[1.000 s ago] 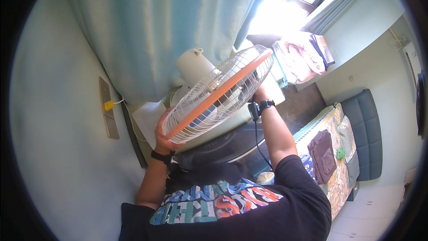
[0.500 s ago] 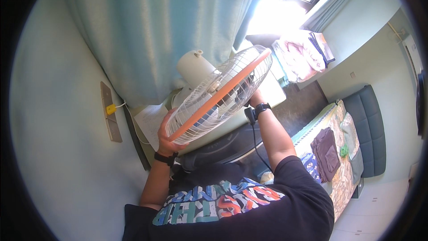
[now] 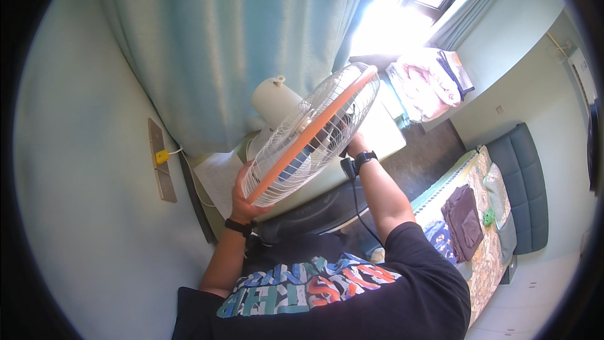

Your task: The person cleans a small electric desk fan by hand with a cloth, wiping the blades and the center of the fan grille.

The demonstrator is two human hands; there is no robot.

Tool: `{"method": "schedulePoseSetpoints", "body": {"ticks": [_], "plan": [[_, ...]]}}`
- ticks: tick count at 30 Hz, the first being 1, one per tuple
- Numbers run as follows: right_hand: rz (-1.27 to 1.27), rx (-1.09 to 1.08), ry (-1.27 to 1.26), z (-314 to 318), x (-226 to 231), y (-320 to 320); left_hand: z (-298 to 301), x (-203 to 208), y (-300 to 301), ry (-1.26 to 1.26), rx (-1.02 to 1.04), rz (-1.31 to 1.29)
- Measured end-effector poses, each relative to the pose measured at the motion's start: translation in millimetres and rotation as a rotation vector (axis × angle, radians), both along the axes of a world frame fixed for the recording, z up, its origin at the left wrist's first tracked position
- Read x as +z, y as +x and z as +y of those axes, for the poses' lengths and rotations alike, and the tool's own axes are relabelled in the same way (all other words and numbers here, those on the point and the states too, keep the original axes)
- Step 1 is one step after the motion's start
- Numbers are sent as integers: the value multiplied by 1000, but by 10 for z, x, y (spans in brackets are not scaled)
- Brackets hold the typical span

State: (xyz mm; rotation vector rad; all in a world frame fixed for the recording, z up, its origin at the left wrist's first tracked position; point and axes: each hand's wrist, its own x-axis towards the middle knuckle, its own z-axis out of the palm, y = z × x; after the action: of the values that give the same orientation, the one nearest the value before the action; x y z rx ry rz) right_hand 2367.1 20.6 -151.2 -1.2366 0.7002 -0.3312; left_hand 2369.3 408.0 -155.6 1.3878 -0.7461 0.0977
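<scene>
Across the upper left we see a long blue-green curtain, and over to the right a bed with a flowered sheet. Below the curtain stands a pale table, and over it, between the two hands, is our fan, its round wire cage tilted and banded in orange; we cannot tell how its base rests. Beyond the table's right end we find a bundle of pink bedding, then some folded dark clothes on the bed. On the table, near the wall, lies a white sheet of paper. We see the left hand curled around the cage's lower left edge, gripping it. The right hand is at the cage's right side, but its fingers are hidden, so we cannot tell whether they pinch or spread. Smallest is a yellow plug at the wall socket.
</scene>
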Motion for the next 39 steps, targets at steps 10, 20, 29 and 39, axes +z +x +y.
{"method": "schedulePoseSetpoints", "body": {"ticks": [10, 20, 29, 39], "plan": [[128, 32, 213, 272, -194, -137, 62, 8, 54, 67, 52, -77], [176, 208, 587, 680, -583, -360, 86, -63, 83, 104, 51, -135], [234, 396, 461, 798, -888, -419, 65, -144, 106, 154, 84, -198], [277, 736, 389, 1323, -540, -582, 33, -242, 109, 26, -16, -2]]}}
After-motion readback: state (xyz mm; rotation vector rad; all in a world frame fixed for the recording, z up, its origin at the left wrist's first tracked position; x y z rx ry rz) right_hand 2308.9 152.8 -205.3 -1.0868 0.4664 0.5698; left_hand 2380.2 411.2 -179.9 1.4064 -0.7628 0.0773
